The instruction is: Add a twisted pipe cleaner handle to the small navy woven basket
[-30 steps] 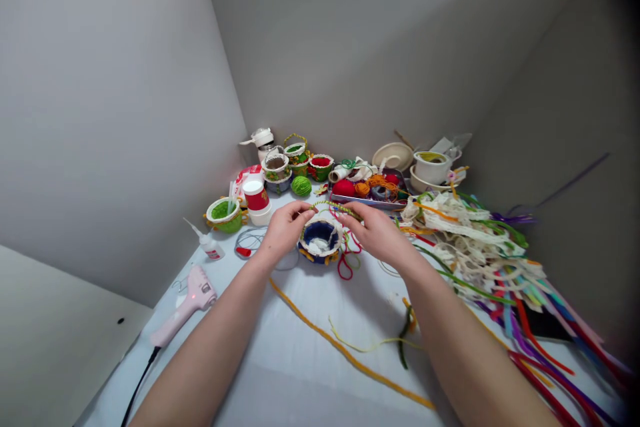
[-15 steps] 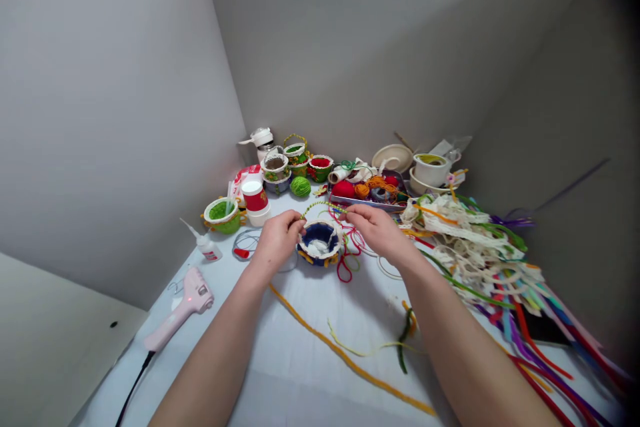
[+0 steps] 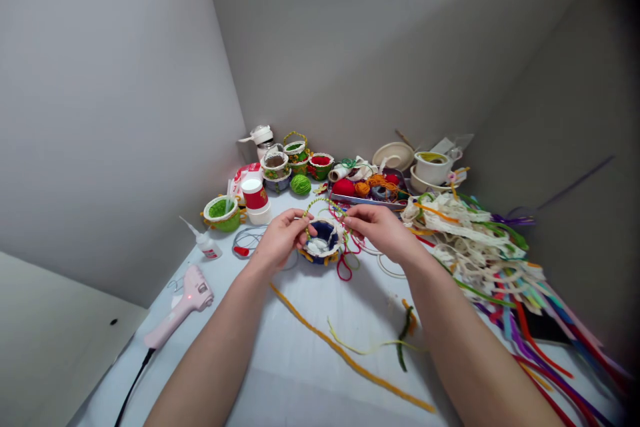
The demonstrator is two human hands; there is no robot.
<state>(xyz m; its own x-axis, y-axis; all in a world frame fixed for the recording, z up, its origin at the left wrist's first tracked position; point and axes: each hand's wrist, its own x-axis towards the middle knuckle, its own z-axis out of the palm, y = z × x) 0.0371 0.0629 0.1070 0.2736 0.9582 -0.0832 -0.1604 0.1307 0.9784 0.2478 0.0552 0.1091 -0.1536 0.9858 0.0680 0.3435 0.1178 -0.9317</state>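
Note:
My left hand [image 3: 286, 233] pinches one end of a twisted green-and-yellow cord [image 3: 320, 201], which arches over a small dark-blue basket [image 3: 325, 230]. At the cord's other end, the fingers of my right hand [image 3: 373, 223] are closed on it. White braid edges the basket's rim, and yellow trim runs along its lower front. It stands upright on the table between my hands; my left fingertips overlap its left rim, and whether they touch it I cannot tell. Pink-red yarn [image 3: 344, 268] lies looped at the basket's right side.
A pink glue gun [image 3: 187, 303] and a glue bottle [image 3: 207, 245] lie at left. Small yarn baskets [image 3: 223, 212] and a green yarn ball [image 3: 301, 185] stand behind. A tray [image 3: 367, 200] holds yarn balls. Lace and ribbons [image 3: 465, 240] heap at right; a yellow pipe cleaner [image 3: 350, 360] lies in front.
Both hands have come slightly lower and the left has moved a little right, towards the basket. The cord's arch is now narrower and more curved.

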